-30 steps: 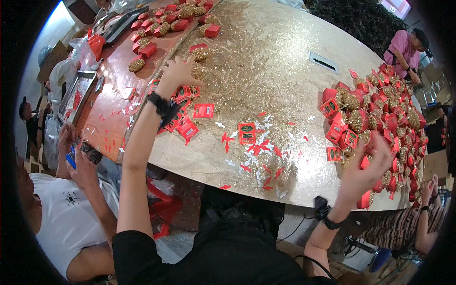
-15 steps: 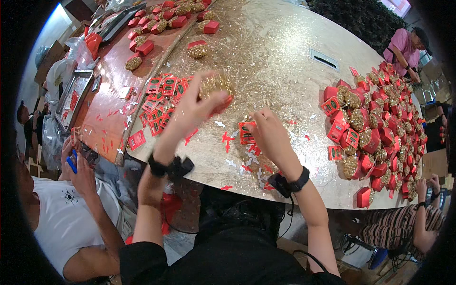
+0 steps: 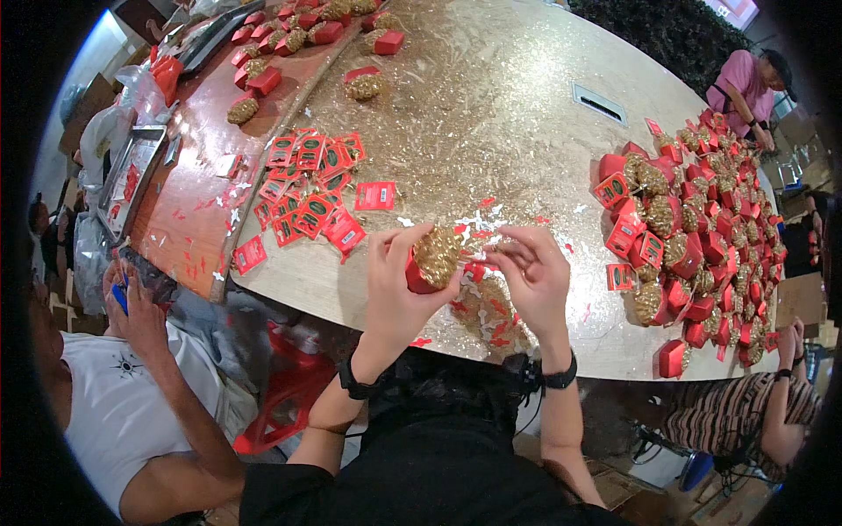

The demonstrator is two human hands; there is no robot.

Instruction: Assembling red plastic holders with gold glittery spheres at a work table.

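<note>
- The left hand (image 3: 392,287) pinches the ornament (image 3: 437,252) over the near part of the table (image 3: 535,149).
- The right hand (image 3: 537,279) is just beside it, fingers curled; I cannot tell if they pinch something.
- For steady work, I think firm support on the red part (image 3: 416,275), with little rubbing, is best.
- Tags (image 3: 313,215) lie left on the table.

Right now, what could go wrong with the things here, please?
The gold-and-red piece in the left hand might shed, since loose gold flakes litter the table. The red block by the table's near edge could fall if bumped. Small red cutouts near the right hand may get brushed away.
</note>
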